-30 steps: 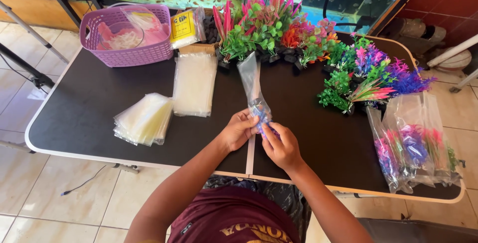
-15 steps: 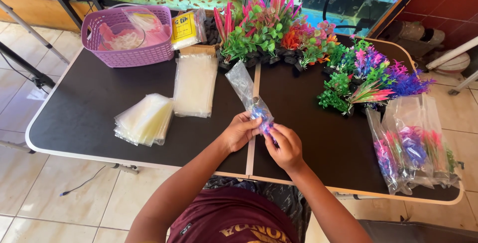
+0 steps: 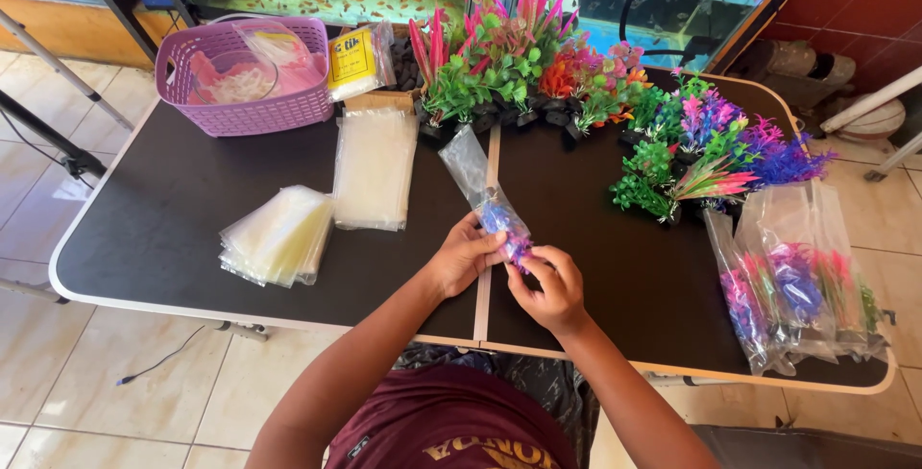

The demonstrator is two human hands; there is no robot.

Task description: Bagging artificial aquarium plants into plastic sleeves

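Both hands meet over the middle of a black table (image 3: 163, 229), near its front edge. My left hand (image 3: 463, 256) grips a narrow clear plastic bag (image 3: 468, 164) that slants up and away to the left. A small blue and purple plastic plant (image 3: 504, 226) sits in the bag's lower end. My right hand (image 3: 547, 288) pinches that plant end from the right. The bag's upper part looks empty and see-through.
A flat stack of clear bags (image 3: 376, 168) and a fanned pile (image 3: 278, 235) lie to the left. A purple basket (image 3: 245, 75) stands at the back left. Loose plastic plants (image 3: 538, 66) line the back, more (image 3: 706, 147) at right, bagged plants (image 3: 797, 282) at the right edge.
The bag has tilted further to the left and my hands have shifted slightly on the plant end. The rest of the table is unchanged.
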